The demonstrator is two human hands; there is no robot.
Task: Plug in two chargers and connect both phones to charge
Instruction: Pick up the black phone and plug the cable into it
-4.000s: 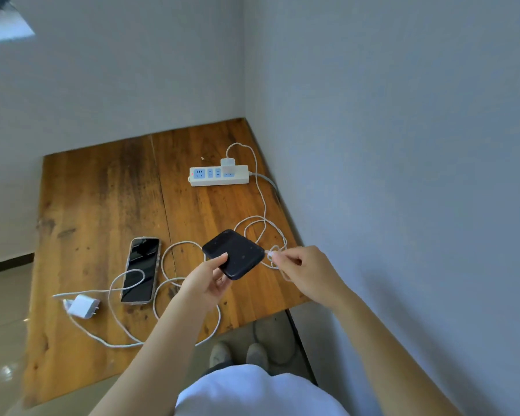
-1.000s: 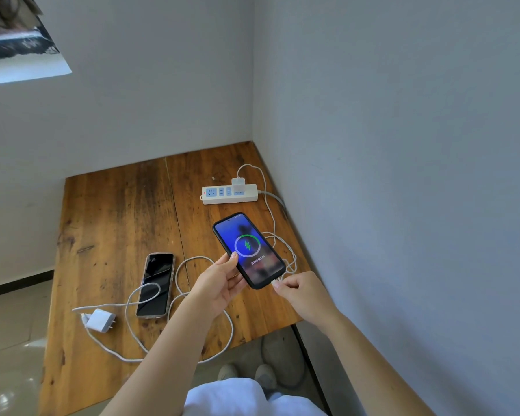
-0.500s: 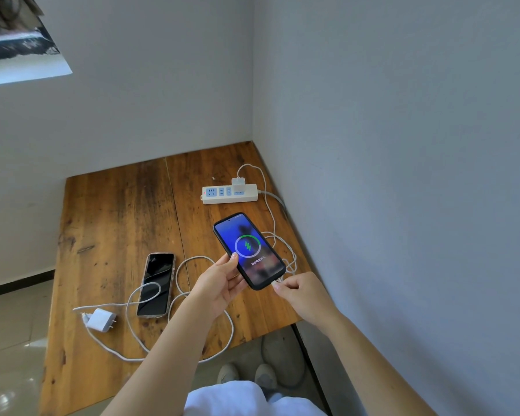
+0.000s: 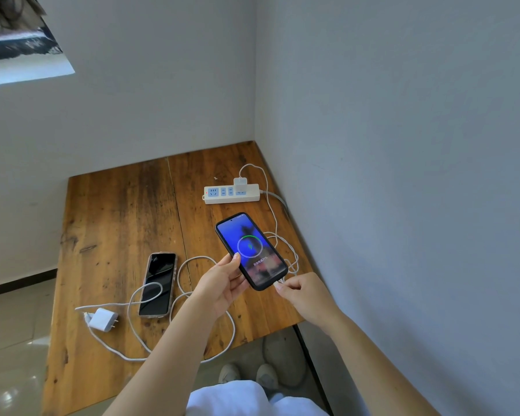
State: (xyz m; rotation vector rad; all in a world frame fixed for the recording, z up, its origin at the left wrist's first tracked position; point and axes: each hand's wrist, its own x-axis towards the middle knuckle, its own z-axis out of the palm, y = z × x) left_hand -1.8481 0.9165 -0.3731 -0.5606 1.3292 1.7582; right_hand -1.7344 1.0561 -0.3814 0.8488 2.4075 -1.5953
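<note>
Two grey walls meet in a corner behind a worn wooden table (image 4: 108, 235), the biggest thing in view. On its far right side lies a white power strip (image 4: 231, 194) with one white charger (image 4: 240, 184) plugged into it, and that charger's cable (image 4: 273, 214) runs down to the lit phone (image 4: 251, 250). The left hand (image 4: 222, 285) grips this phone by its lower left edge, tilted above the table, its screen showing a green charging ring. The right hand (image 4: 305, 294) pinches the cable's plug at the phone's bottom edge. Left of them a second phone (image 4: 158, 285) lies flat, screen dark, a loose white cable (image 4: 150, 292) looping across it. Nearest the left edge rests the unplugged charger (image 4: 103, 319), prongs bare.
</note>
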